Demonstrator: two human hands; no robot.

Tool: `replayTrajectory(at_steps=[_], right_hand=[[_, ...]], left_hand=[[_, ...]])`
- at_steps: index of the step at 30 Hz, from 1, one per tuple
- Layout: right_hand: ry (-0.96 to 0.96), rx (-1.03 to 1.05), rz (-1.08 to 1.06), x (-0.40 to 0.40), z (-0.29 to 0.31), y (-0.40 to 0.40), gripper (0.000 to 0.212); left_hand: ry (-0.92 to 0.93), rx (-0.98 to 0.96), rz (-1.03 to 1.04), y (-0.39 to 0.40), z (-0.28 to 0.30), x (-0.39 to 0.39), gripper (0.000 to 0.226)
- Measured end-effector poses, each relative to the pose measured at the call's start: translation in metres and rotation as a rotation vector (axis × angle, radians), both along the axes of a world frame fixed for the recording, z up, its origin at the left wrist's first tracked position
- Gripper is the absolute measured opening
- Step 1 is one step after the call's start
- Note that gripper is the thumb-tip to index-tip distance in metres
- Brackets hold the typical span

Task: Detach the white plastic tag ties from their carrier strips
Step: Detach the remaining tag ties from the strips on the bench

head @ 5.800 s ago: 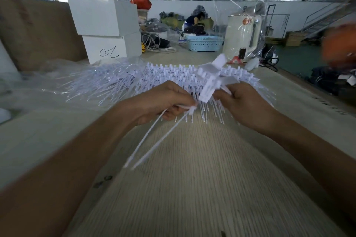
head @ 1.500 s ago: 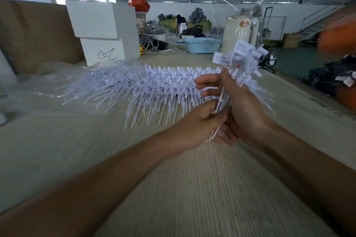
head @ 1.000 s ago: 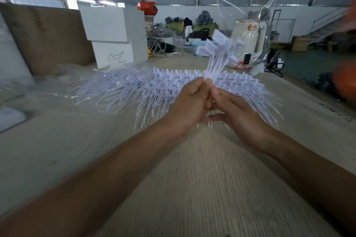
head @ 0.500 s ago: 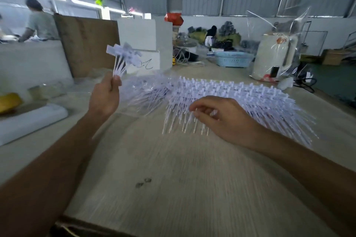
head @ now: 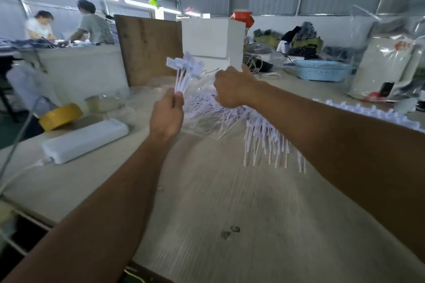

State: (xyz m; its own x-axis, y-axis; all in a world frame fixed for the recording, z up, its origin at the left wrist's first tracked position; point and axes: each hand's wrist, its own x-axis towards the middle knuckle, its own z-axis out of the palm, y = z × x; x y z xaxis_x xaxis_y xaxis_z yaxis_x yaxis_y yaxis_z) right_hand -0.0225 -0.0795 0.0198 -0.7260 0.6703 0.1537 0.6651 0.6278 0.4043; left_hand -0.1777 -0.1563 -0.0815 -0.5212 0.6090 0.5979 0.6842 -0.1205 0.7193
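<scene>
My left hand (head: 166, 117) grips the stems of a small bundle of detached white tag ties (head: 184, 69), held upright with the flag ends on top. Just to its right, my right hand (head: 232, 88) reaches across and its curled fingers hold the raised edge of a clear plastic bag (head: 202, 85) with loose ties inside. Under my right forearm, a broad pile of white ties on carrier strips (head: 266, 138) spreads over the table, tails pointing toward me.
A yellow tape roll (head: 61, 116) and a flat white block with a cable (head: 85, 138) lie at the left of the wooden table (head: 230, 213). Behind stand a brown board (head: 148, 50), white boxes (head: 212, 39) and a blue basket (head: 322, 70). Two people (head: 69, 23) work far left.
The bundle passed from both hands to my left hand alone and moved left. My right hand left the pile's front and reached across to the clear bag. The view turned left.
</scene>
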Motion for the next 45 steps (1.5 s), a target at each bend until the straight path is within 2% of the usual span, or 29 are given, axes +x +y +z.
replayTrajectory(at_steps=[2, 3, 5, 7, 10, 13, 17, 20, 24, 30, 34, 38, 41, 45], right_hand=[[0.177, -0.188, -0.005, 0.001, 0.017, 0.007, 0.033], [0.266, -0.248, 0.000, 0.003, 0.024, 0.010, 0.026], [0.382, -0.308, -0.014, 0.008, 0.037, 0.017, 0.025], [0.410, -0.339, -0.007, 0.012, 0.047, 0.023, 0.019], [0.428, -0.369, -0.011, 0.017, 0.054, 0.025, 0.030], [0.456, -0.336, 0.018, 0.017, 0.054, 0.025, 0.032], [0.497, -0.276, 0.082, 0.012, 0.049, 0.025, 0.040], [0.491, -0.236, 0.089, 0.011, 0.047, 0.029, 0.052], [0.470, -0.163, 0.117, 0.016, 0.046, 0.032, 0.054], [0.404, -0.077, 0.211, 0.021, 0.042, 0.034, 0.057], [0.370, -0.027, 0.252, 0.019, 0.040, 0.035, 0.056], [0.382, -0.043, 0.292, 0.018, 0.034, 0.035, 0.052], [0.373, -0.048, 0.293, 0.021, 0.031, 0.030, 0.049], [0.372, -0.108, 0.314, 0.033, 0.036, 0.014, 0.031]], left_hand=[[0.138, -0.019, -0.080, -0.002, 0.001, 0.001, 0.032], [0.221, -0.040, -0.101, -0.003, 0.001, 0.002, 0.030], [0.342, -0.085, -0.110, -0.002, 0.001, 0.003, 0.025], [0.381, -0.131, -0.095, -0.001, 0.000, 0.002, 0.025], [0.405, -0.288, -0.006, 0.001, -0.005, -0.005, 0.026], [0.425, -0.468, 0.104, 0.005, -0.010, -0.009, 0.026], [0.489, -0.590, 0.179, 0.010, -0.008, -0.006, 0.020], [0.489, -0.584, 0.192, 0.020, 0.007, 0.001, 0.016], [0.341, -0.538, 0.202, 0.051, 0.026, -0.001, 0.026], [0.236, -0.624, 0.124, 0.107, 0.031, -0.025, 0.031], [0.293, -0.680, 0.173, 0.129, 0.040, -0.026, 0.033], [0.474, -0.751, 0.206, 0.135, 0.040, -0.025, 0.032], [0.542, -0.800, 0.137, 0.137, 0.030, -0.032, 0.036], [0.624, -0.814, 0.191, 0.126, 0.029, -0.027, 0.040]])
